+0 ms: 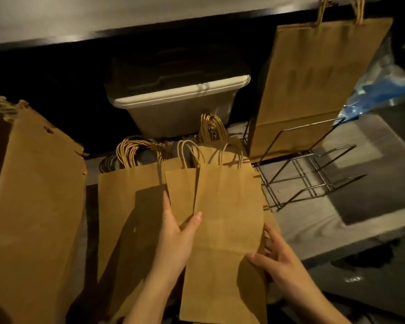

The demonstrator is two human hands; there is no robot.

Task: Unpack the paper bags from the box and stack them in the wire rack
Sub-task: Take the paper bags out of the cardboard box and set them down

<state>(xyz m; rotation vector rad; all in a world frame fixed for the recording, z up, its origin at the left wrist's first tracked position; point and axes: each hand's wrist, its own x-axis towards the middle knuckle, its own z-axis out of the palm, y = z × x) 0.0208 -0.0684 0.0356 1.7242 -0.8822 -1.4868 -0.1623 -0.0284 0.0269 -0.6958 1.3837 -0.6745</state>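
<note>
1. Paper is making the small handled bags [222, 218] light, thin and floppy. I am judging them easy to crease and apt to slide over one another, so pinching both long edges low down, away from the twisted-cord handles, is looking safest.
2. The left hand [173, 237] is pinching the front bag's left edge, thumb lying on its face, fingers reaching onto the bag behind.
3. The right hand [278, 258] is pinching the right edge, thumb on the face, fingers curling behind.
4. The bags are sitting at the view's centre above a flat stack of wider bags [124, 206]. The wire rack [309, 174] is standing at 2 o'clock and the cardboard box [33, 195] at 9 o'clock.
5. Two small bags are showing fanned in the hands, with perhaps more hiding behind. One tall bag [313, 78] is standing in the rack's back slot. The flat stack's number I cannot tell. One rack, one box and one lidded tub [173, 101] at 12 o'clock are showing.
</note>
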